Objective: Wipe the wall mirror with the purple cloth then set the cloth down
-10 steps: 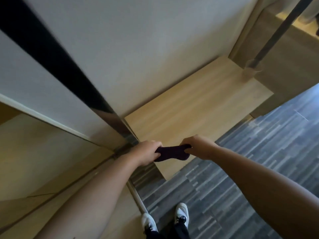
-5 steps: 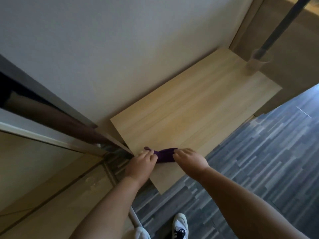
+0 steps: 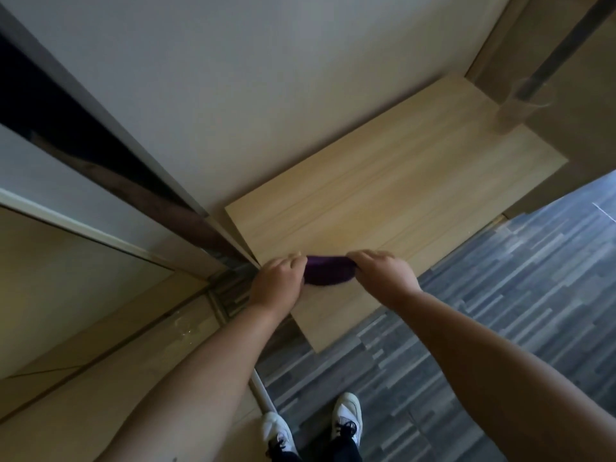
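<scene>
The purple cloth is bunched into a short roll and rests low over the near left part of the light wooden shelf. My left hand grips its left end and my right hand grips its right end. The wall mirror fills the left side of the view, with its metal frame edge running diagonally down to the shelf's left corner. It reflects wood panels and the floor.
A clear plastic cup stands at the shelf's far right corner, beside a dark vertical pole. A plain white wall backs the shelf. Grey plank flooring lies below, with my white shoes at the bottom.
Both hands have lowered the cloth from in front of the shelf edge onto the shelf's near left part. The view has tilted, showing more of the mirror frame.
</scene>
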Motion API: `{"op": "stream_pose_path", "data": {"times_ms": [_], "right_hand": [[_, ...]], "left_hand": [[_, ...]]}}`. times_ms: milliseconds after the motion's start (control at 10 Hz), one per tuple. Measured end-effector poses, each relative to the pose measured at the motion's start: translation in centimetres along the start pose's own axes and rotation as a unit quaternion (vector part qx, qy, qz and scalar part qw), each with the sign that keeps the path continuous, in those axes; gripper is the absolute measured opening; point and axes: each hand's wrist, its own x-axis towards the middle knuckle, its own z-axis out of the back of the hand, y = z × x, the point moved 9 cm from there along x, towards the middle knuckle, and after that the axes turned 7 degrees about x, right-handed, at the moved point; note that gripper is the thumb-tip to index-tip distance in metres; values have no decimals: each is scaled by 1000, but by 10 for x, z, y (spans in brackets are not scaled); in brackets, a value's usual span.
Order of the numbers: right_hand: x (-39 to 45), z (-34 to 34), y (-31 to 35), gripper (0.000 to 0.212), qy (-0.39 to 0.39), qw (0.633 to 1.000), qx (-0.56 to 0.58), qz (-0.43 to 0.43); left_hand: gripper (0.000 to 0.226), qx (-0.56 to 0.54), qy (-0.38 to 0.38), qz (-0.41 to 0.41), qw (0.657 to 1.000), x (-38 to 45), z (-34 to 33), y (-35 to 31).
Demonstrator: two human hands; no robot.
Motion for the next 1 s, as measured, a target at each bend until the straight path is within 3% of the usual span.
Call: {"op": "stream_pose_path", "data": {"times_ms": [100, 200, 300, 400, 500, 600, 700, 900, 1000], "right_hand": [[2, 17, 5, 35, -112, 991, -55, 49], [-10, -14, 1, 45, -60, 993, -75, 66], [-34, -67, -5, 60, 33, 992, -91, 75], [-53, -102, -14, 59, 82, 987, -129, 41], [-66, -126, -26, 76, 139, 975, -173, 3], [-67, -126, -23, 87, 196, 961, -194, -2], [-65, -113, -19, 84, 242, 947, -211, -2], [-53, -67, 10, 61, 172, 981, -90, -6], [-40, -53, 29, 24, 203, 976, -80, -10]], "left_hand": [[28, 21, -64, -29, 997, 12, 7, 2], [35, 43, -44, -60, 996, -5, -18, 0], [53, 64, 50, -90, 993, -41, -72, -5], [65, 78, 138, -57, 986, -64, -102, -5], [75, 129, 249, -52, 959, -78, -120, -1], [86, 164, 288, -58, 942, -80, -120, -2], [88, 177, 300, -49, 936, -80, -115, -4], [79, 127, 275, -9, 953, -71, -82, 2], [57, 26, 248, 35, 968, -68, -58, 0]]}}
